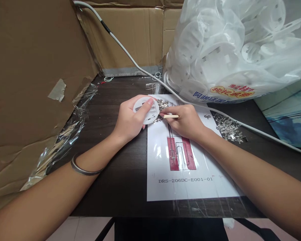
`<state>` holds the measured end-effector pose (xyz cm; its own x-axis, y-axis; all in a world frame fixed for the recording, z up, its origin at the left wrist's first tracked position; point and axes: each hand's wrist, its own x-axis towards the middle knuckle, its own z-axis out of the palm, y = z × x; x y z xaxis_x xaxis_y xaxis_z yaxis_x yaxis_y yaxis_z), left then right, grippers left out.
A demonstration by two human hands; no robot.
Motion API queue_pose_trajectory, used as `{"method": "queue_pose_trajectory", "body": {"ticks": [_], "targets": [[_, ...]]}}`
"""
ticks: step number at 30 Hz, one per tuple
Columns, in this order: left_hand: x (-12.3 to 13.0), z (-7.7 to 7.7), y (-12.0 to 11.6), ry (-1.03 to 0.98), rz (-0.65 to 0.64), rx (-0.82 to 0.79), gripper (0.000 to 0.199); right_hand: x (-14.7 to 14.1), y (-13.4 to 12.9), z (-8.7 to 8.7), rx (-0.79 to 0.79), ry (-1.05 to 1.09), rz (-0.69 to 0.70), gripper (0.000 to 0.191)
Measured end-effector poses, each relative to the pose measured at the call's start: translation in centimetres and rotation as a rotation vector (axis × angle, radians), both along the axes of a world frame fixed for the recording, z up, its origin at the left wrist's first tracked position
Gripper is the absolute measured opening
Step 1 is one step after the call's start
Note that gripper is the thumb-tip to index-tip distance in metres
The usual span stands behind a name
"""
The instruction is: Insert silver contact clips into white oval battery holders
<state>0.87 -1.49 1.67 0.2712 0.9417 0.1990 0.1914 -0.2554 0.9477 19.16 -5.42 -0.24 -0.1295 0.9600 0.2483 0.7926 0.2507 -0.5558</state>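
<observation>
My left hand (130,117) grips a round white plastic disc (152,115) with slots in it, the thumb pressed on its face. Right of it, my right hand (186,119) is closed around a thin cream-coloured stick (170,116); its fingertips are close to the disc's right edge. Whether the fingers also pinch a small metal piece I cannot tell. A pile of small shiny metal pieces (162,104) lies behind the disc, partly covered by it and by my fingers. Under both is a white printed sheet (160,190) with a red and grey drawing.
A second heap of metal pieces (230,129) lies on the dark table (110,187) at right. A clear bag (215,60) full of white discs stands at the back right. A white cable (130,57) crosses the table. Cardboard walls (34,67) stand left and behind.
</observation>
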Motion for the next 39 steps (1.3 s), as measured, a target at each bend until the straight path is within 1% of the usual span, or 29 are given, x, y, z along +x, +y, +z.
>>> {"method": "queue_pose_trajectory", "body": {"ticks": [3,7,10,12,15,18,21,27,30,35,39], "targets": [[-0.1,-0.2,0.1,-0.008,-0.044,-0.019,0.028,0.1,0.1,-0.2,0.042,0.039,0.005,0.036],[-0.3,-0.8,0.5,-0.131,-0.132,-0.092,0.044,0.2,0.1,-0.5,0.097,0.1,-0.02,0.029],[-0.4,-1.0,0.7,-0.185,-0.144,-0.119,0.043,0.2,0.0,-0.6,0.17,0.164,-0.045,0.021],[-0.3,-1.0,0.8,-0.184,-0.125,-0.113,0.041,0.2,0.0,-0.5,0.181,0.204,-0.061,0.019],[-0.3,-0.9,0.8,-0.164,-0.103,-0.096,0.036,0.3,0.1,-0.4,0.148,0.187,-0.132,0.02],[-0.4,-1.0,0.8,-0.17,-0.109,-0.099,0.041,0.4,0.1,-0.1,0.063,0.101,-0.171,0.023],[-0.4,-1.3,0.8,-0.192,-0.132,-0.111,0.049,0.3,0.0,0.1,-0.009,0.042,-0.125,0.022],[-0.5,-1.1,0.8,-0.191,-0.151,-0.095,0.041,0.1,-0.2,0.2,-0.028,0.054,-0.07,0.024],[-0.5,-1.0,0.8,-0.198,-0.132,-0.062,0.039,0.1,-0.2,0.2,-0.051,0.043,-0.046,0.024],[-0.5,-1.3,1.0,-0.195,-0.107,-0.009,0.039,-0.1,-0.1,0.4,-0.08,0.002,-0.058,0.025],[-0.4,-1.2,1.1,-0.199,-0.104,0.011,0.041,-0.1,0.0,0.3,-0.097,-0.013,-0.034,0.024]]}}
